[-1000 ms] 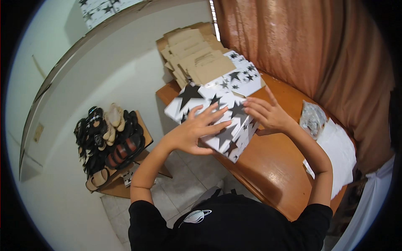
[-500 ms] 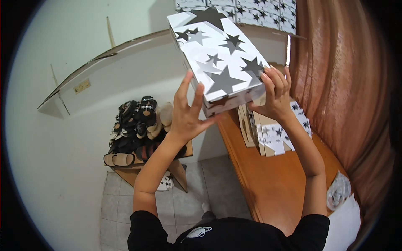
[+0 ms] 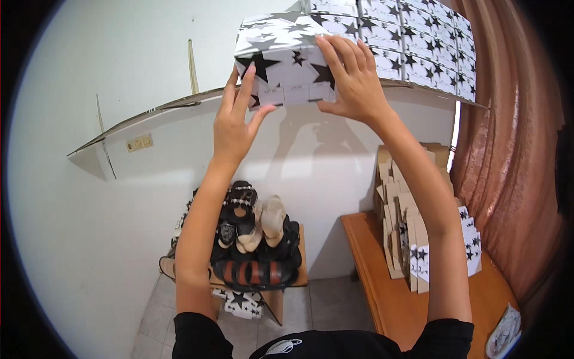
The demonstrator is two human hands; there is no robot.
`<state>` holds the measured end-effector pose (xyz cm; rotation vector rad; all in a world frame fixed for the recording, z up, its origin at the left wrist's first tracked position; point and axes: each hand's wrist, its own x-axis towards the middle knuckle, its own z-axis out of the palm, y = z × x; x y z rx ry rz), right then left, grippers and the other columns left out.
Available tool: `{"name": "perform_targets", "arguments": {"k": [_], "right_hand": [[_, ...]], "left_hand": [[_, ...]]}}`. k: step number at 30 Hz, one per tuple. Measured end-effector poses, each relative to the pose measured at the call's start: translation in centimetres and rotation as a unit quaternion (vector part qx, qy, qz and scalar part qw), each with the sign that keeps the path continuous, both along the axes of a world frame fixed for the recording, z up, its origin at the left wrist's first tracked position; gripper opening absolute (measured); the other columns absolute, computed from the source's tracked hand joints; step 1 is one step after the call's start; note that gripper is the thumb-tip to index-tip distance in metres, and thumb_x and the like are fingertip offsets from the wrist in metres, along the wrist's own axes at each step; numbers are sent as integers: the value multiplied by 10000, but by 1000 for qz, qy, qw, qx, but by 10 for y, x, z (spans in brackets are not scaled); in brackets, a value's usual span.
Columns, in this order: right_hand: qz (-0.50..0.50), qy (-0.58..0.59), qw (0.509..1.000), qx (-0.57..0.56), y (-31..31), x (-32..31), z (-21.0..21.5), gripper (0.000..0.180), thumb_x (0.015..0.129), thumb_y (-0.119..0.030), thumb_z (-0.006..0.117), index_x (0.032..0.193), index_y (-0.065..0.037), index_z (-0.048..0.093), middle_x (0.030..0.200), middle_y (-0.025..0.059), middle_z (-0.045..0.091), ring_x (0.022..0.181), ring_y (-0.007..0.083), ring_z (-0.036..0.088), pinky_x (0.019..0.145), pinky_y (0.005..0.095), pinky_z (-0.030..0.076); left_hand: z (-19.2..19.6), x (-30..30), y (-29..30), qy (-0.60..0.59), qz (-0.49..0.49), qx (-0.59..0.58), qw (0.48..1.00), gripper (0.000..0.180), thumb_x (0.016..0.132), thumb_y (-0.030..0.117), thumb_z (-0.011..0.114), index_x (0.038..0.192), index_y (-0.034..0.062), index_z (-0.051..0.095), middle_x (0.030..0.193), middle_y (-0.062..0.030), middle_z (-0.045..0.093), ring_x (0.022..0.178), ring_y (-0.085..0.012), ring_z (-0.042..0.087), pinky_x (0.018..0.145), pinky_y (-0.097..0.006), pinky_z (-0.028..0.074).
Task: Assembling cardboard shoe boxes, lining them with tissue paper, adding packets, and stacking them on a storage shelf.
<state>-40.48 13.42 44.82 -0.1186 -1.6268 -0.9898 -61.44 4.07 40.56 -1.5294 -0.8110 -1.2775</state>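
Raised in front of me at shelf height is a white shoebox (image 3: 293,69) printed with black and grey stars. Its short end faces me. My left hand (image 3: 236,113) grips the lower left corner, fingers up the side and end, thumb beneath. At the right side my right hand (image 3: 356,78) holds on, fingers over the top edge and thumb under the bottom. The box is at the edge of a wall shelf (image 3: 140,113); whether it touches the shelf cannot be told. Several matching shoeboxes (image 3: 412,48) are stacked on the shelf to the right.
Below left, a small wooden table (image 3: 304,254) carries a pile of sandals and shoes (image 3: 248,239). Star-patterned cardboard (image 3: 239,304) lies beneath it. On the right, flattened cartons (image 3: 400,221) lean on a brown table (image 3: 371,269). A shiny curtain (image 3: 508,119) hangs beside it.
Both hands have carried the shoebox up and forward to the shelf. It has tilted so that its end, rather than its lid, now faces me. My view has also shifted.
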Motion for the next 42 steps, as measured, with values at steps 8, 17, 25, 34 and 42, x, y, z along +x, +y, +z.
{"name": "perform_targets", "arguments": {"k": [8, 17, 25, 34, 42], "right_hand": [[-78, -59, 991, -88, 85, -69, 64, 1116, 468, -389, 823, 1368, -100, 229, 1321, 127, 333, 1232, 290, 335, 1028, 523, 238], [-172, -73, 956, -225, 157, -88, 60, 595, 842, -466, 505, 1333, -161, 364, 1449, 102, 190, 1323, 276, 223, 1016, 636, 107], [-257, -66, 920, -289, 161, -109, 42, 498, 931, -440, 231, 1237, -147, 493, 1402, 38, 327, 1335, 295, 182, 931, 733, -28], [-191, 5, 958, -212, 174, -97, 12, 457, 913, -439, 311, 1225, -174, 513, 1385, 11, 357, 1330, 308, 191, 922, 736, -25], [-137, 121, 968, -172, 168, -45, -127, 471, 802, -303, 545, 1265, -251, 475, 1410, 13, 314, 1344, 308, 151, 919, 707, -87]], "left_hand": [[54, -79, 94, -11, 92, -73, 993, 567, 788, 325, 633, 1303, 199, 433, 1196, -165, 496, 1022, -304, 538, 821, -385, 442], [71, -102, 168, -40, 210, -138, 967, 443, 805, 455, 561, 1194, 244, 549, 1186, -105, 542, 1051, -286, 526, 916, -587, 249], [92, -83, 176, -98, 246, -350, 898, 501, 889, 503, 345, 791, 155, 692, 1047, -139, 596, 1047, -325, 499, 944, -692, 95], [38, -64, 191, -73, 276, -80, 955, 467, 862, 493, 407, 1094, 149, 621, 1288, -171, 431, 1268, -345, 284, 945, -695, -6], [-99, 22, 223, -5, 93, -100, 991, 529, 807, 354, 516, 1310, 216, 425, 1441, -113, 215, 1340, -320, 131, 953, -666, -85]]}}
